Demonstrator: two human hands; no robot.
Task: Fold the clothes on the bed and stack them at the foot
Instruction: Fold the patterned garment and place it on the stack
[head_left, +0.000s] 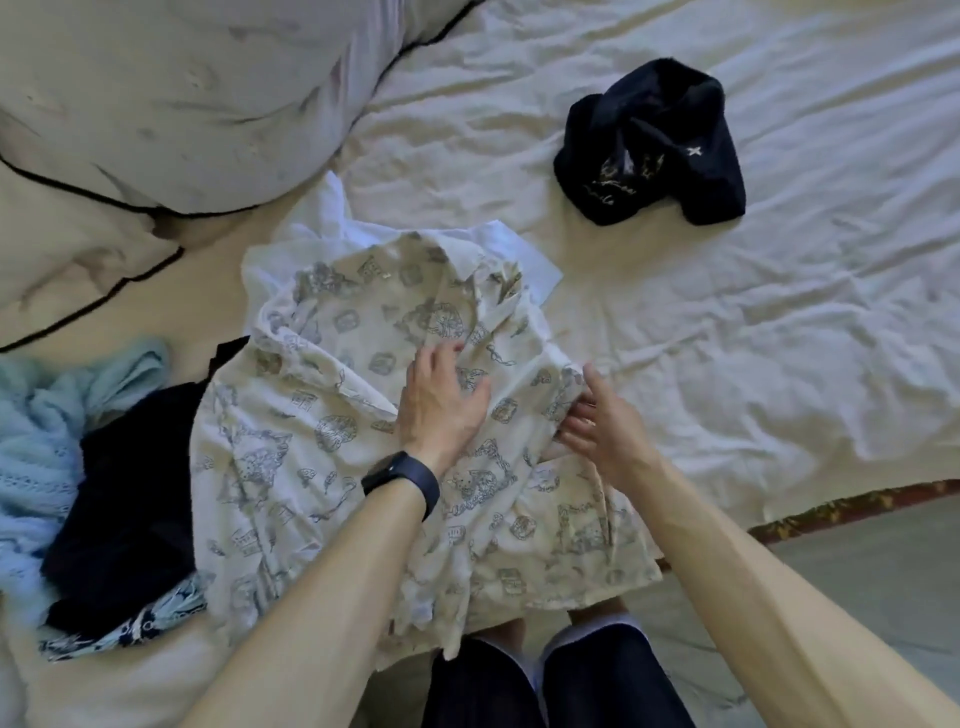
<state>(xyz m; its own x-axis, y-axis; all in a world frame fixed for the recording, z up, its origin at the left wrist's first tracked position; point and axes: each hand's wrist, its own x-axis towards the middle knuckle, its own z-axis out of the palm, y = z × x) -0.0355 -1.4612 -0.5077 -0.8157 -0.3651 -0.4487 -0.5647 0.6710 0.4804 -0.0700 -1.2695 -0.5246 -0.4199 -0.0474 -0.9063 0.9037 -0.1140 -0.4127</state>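
view: head, looking down at the bed
surface: white sheet (727, 322), heavily creased, covers most of the frame
far left: big pale pillow (182, 104) with black piping, lying on the sheet
room: strip of grey floor (857, 561) at near right, past a patterned dark-red trim (857, 501) on the bed edge
task item: printed shirt (322, 426), cream with grey-blue drawings, spread in the centre; its near hem hangs over the bed edge
under it: white garment (519, 254), only its far edges show
left pile: light blue knit (41, 441) and a dark navy garment (135, 493), overlapping, touching the shirt's left side
far right: black garment (649, 150), bunched, well apart from the rest
left hand (441, 400): flat on the shirt, fingers straight and spread, holding nothing; black watch (400, 480) on the wrist
right hand (602, 436): at the shirt's right edge, thumb up, fingers partly curled; cannot tell whether they pinch the cloth
cut off: pillow, knit and both forearms run out of frame
hard to make out: markings on the black garment; patterned blue cloth under the navy one
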